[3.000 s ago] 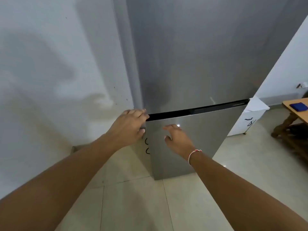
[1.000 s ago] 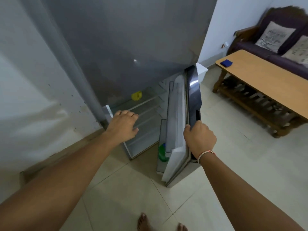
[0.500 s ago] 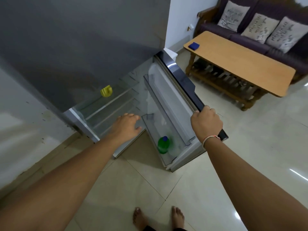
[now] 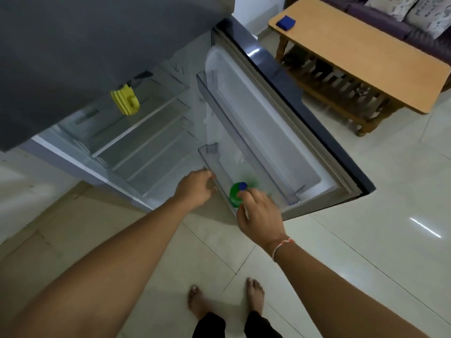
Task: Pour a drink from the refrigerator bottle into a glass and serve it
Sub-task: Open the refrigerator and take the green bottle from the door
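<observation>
The lower refrigerator door [image 4: 288,98] stands wide open. A green bottle with a blue cap [image 4: 236,191] stands upright in the door's bottom bin [image 4: 290,196]. My right hand [image 4: 260,212] hovers just over the bottle, fingers apart and touching its top; I cannot tell if it grips. Beside the near end of the bin, by the fridge's shelves, my left hand [image 4: 196,187] holds nothing, with its fingers loosely curled. No glass is in view.
A yellow object [image 4: 125,101] sits on the top glass shelf [image 4: 136,128] inside the fridge. A low wooden table [image 4: 366,52] with a blue item [image 4: 285,21] stands at right, a sofa [image 4: 415,23] behind it. My bare feet [image 4: 225,298] are on the tiled floor.
The lower door has swung from shut to fully open. My right hand let go of the door's edge and came down onto the green bottle. My left hand drifted right toward the bin.
</observation>
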